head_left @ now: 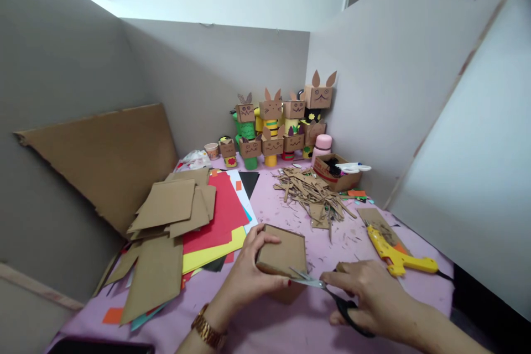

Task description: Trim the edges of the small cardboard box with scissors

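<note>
My left hand (251, 274) grips a small brown cardboard box (284, 254) on the pink tabletop (265, 332), fingers curled over its near left corner. My right hand (369, 296) is closed around the black handles of a pair of scissors (327, 293). The open metal blades reach the box's near edge. A gold watch (207, 332) sits on my left wrist.
Left lie cut cardboard squares (170, 204) over red and yellow paper (219, 221). A heap of cardboard strips (311, 191) sits behind. A yellow glue gun (396, 254) lies right. Cardboard animal figures (282, 121) and a small box with white scissors (338, 171) stand at the back.
</note>
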`<state>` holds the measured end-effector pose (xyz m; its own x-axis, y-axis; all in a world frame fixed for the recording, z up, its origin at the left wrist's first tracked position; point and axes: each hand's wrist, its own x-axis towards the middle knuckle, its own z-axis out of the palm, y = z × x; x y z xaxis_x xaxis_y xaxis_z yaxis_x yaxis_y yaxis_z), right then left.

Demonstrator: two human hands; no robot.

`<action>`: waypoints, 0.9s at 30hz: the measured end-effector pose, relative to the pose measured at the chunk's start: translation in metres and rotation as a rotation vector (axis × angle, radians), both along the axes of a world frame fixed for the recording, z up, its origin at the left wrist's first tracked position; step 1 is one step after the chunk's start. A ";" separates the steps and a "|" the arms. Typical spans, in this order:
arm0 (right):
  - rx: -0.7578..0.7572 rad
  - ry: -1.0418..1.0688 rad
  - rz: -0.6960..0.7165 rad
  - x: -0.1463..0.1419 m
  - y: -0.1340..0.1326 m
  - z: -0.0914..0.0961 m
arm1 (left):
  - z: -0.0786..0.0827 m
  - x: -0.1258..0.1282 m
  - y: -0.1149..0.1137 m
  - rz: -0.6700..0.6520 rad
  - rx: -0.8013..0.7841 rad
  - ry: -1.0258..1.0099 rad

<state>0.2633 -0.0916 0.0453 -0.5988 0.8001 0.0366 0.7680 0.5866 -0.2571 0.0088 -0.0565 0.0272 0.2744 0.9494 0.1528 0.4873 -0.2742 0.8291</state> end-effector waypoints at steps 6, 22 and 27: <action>0.124 -0.080 0.018 -0.008 0.002 -0.008 | -0.001 -0.001 0.001 0.012 0.016 0.046; 0.231 -0.145 0.038 -0.018 0.003 -0.007 | -0.002 0.000 0.002 -0.003 -0.003 -0.013; 0.364 -0.196 0.055 -0.025 0.002 -0.004 | -0.003 0.000 0.001 -0.013 -0.004 -0.048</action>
<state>0.2387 -0.0900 0.0412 -0.6639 0.7226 0.1925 0.7469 0.6535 0.1228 0.0087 -0.0556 0.0246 0.2793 0.9465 0.1619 0.4435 -0.2767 0.8525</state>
